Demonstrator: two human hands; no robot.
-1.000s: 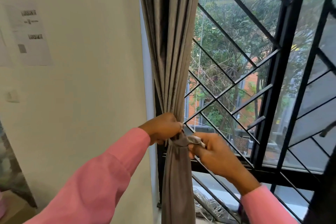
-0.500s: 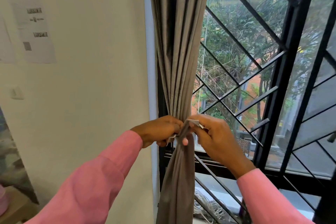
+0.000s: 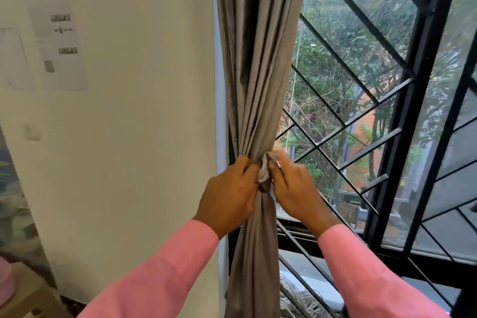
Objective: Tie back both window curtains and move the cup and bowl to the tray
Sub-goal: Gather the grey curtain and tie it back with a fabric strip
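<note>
A grey curtain (image 3: pixel 258 59) hangs gathered into a bundle at the left edge of the window. At its narrowest part a grey tie-back band (image 3: pixel 264 170) wraps the folds. My left hand (image 3: pixel 228 197) grips the bundle and the band from the left. My right hand (image 3: pixel 294 188) pinches the band's free end from the right, and a small white tag shows by its fingers. Both hands meet at the band. No cup, bowl or tray is in view.
A black window grille (image 3: pixel 387 116) with diagonal bars fills the right side, trees and a brick building beyond. A white wall (image 3: pixel 142 111) with taped paper sheets (image 3: pixel 60 44) is on the left. A pink object (image 3: pixel 6 281) sits on a pale surface at the lower left.
My right hand has come in from the right and closed up against my left hand at the band. The band's end now stands up between my fingers. The view has shifted closer.
</note>
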